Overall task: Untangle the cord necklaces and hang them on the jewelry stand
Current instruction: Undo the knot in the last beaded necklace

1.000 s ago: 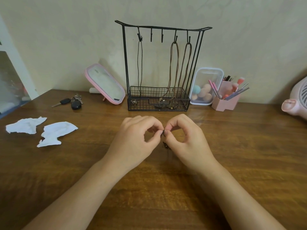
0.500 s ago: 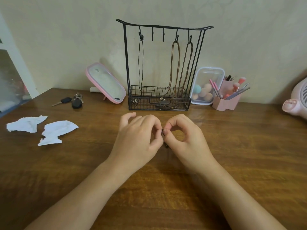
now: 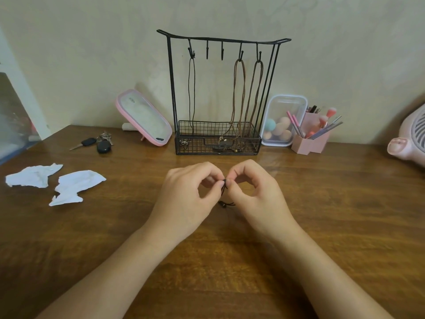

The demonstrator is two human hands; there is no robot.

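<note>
My left hand (image 3: 188,199) and my right hand (image 3: 257,199) meet over the wooden table, each pinching a thin dark cord necklace (image 3: 224,192) between thumb and forefinger. A short piece with a small bead dangles below the fingertips; the remainder is hidden by my hands. Behind them stands the black wire jewelry stand (image 3: 171,88) with a basket base. A black cord necklace (image 3: 192,93) hangs from its leftmost hook. Two brown cord necklaces (image 3: 239,93) hang from the two right hooks, their ends lying in the basket. The two middle hooks are bare.
Two crumpled white papers (image 3: 76,187) lie at the left. Car keys (image 3: 99,143) and a pink-framed mirror (image 3: 143,118) sit left of the stand. A clear box of sponges (image 3: 282,120), a pink brush holder (image 3: 310,141) and a pink fan (image 3: 411,139) stand at the right.
My fingertips have shifted slightly on the cord, and a short beaded end now shows hanging below them. The stand and its necklaces have not changed.
</note>
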